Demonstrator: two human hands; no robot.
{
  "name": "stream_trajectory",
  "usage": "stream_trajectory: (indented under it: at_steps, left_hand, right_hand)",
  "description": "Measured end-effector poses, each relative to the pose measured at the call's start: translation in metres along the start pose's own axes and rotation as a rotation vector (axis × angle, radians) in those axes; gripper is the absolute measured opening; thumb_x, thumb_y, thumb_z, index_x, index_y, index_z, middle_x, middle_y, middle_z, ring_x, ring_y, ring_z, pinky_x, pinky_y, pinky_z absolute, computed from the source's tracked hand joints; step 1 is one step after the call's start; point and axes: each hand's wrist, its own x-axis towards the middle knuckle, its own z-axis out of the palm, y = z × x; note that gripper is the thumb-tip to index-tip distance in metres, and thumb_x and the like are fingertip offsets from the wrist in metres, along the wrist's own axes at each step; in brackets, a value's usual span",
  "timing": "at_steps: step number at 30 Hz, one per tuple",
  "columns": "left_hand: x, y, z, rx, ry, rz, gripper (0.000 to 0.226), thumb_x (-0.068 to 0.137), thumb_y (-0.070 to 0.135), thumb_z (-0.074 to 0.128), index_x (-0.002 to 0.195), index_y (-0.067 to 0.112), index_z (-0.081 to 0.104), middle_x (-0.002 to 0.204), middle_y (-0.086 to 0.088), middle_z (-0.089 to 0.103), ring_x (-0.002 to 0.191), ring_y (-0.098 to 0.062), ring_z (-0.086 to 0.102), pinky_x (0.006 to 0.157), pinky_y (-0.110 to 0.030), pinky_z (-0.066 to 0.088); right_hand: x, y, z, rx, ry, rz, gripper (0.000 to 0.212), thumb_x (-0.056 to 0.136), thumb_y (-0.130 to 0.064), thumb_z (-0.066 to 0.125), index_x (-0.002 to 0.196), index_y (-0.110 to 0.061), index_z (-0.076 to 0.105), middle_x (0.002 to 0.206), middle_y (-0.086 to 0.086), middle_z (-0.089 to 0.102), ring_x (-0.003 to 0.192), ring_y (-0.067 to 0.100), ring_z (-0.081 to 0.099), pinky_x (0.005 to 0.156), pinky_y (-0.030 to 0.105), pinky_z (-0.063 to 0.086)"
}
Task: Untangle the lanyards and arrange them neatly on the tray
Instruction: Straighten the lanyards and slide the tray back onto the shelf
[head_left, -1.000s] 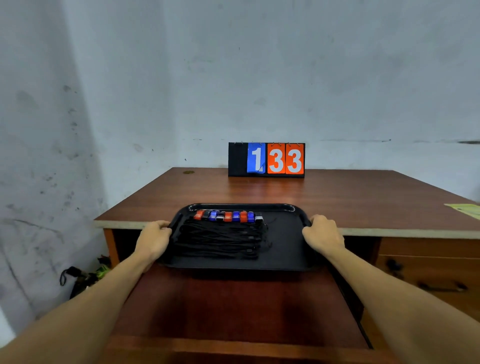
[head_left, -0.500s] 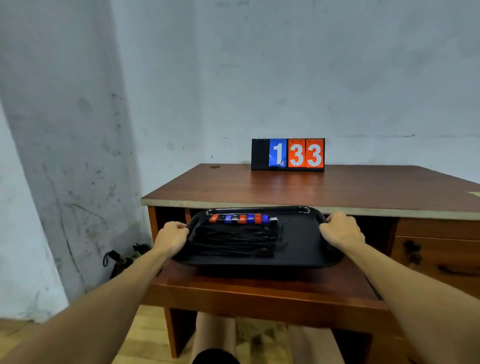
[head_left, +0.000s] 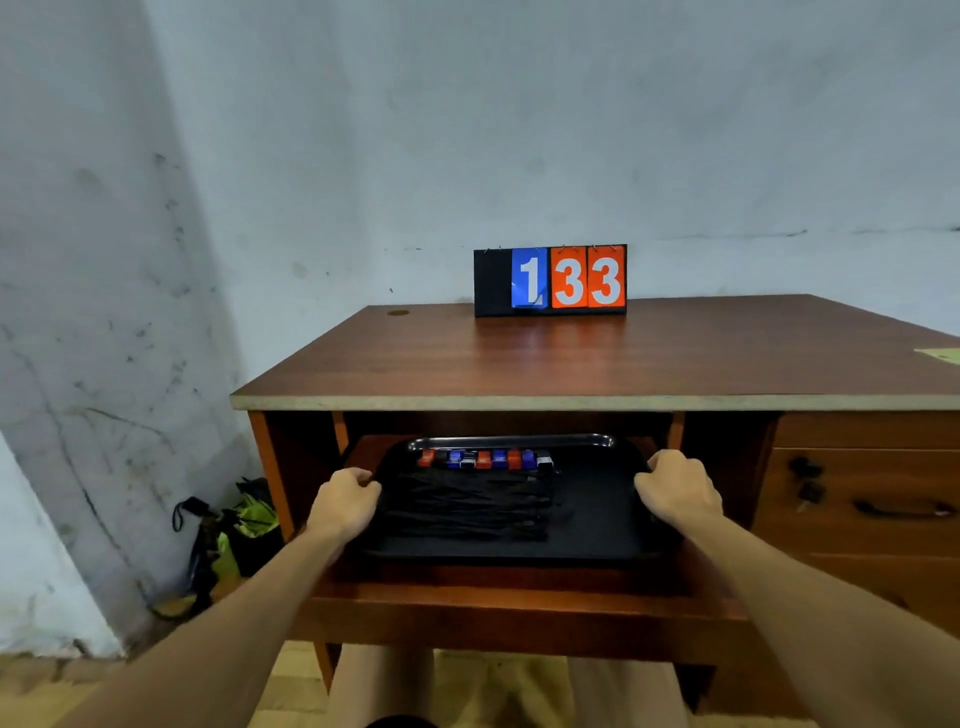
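Note:
A black tray (head_left: 592, 525) lies on the pull-out shelf (head_left: 509, 597) under the desk top. On its left half, several black lanyards (head_left: 467, 506) lie in straight side-by-side rows, with their red, blue and black clips (head_left: 483, 459) lined up along the tray's far edge. My left hand (head_left: 345, 501) grips the tray's left rim. My right hand (head_left: 675, 488) grips its right rim. The far part of the tray sits in shadow beneath the desk top.
The wooden desk (head_left: 571, 358) carries a flip scoreboard (head_left: 550, 280) reading 133 at the back. Drawers with a handle (head_left: 904, 509) are at the right. A dark bag with green parts (head_left: 228, 535) lies on the floor at the left, by the wall.
The tray, held by both hands, has gone from the desk's front edge down to the pull-out shelf and further in under the desk top. The view has dropped lower.

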Motion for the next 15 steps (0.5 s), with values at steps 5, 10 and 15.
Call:
stream_trajectory:
  at_steps: [5,10,15]
  left_hand:
    - [0.001,0.001,0.014,0.123,0.065,0.016,0.038,0.094,0.026,0.049,0.129,0.013,0.056,0.125,-0.009,0.063,0.114,-0.029,0.058,0.091,-0.035,0.046]
    - [0.005,-0.002,0.017,0.15,0.131,0.024,0.034,0.094,0.027,0.049,0.125,0.017,0.059,0.116,-0.006,0.066,0.104,-0.028,0.062,0.084,-0.035,0.05]
    - [0.002,-0.006,0.019,0.133,0.173,0.039,0.03,0.092,0.027,0.051,0.118,0.017,0.063,0.108,-0.006,0.068,0.094,-0.028,0.064,0.077,-0.034,0.052]
  right_hand:
    - [0.008,0.003,0.017,-0.042,-0.001,0.0,0.038,0.089,-0.018,0.047,0.125,-0.012,0.053,0.114,0.013,0.062,0.101,0.033,0.06,0.077,0.035,0.048]
    - [0.009,0.003,0.031,-0.093,0.04,-0.012,0.035,0.087,-0.017,0.048,0.121,-0.01,0.054,0.112,0.013,0.063,0.101,0.034,0.06,0.076,0.035,0.046]
    - [0.006,-0.001,0.032,-0.135,0.081,-0.006,0.032,0.086,-0.019,0.049,0.116,-0.008,0.055,0.111,0.013,0.063,0.101,0.035,0.06,0.076,0.036,0.044]
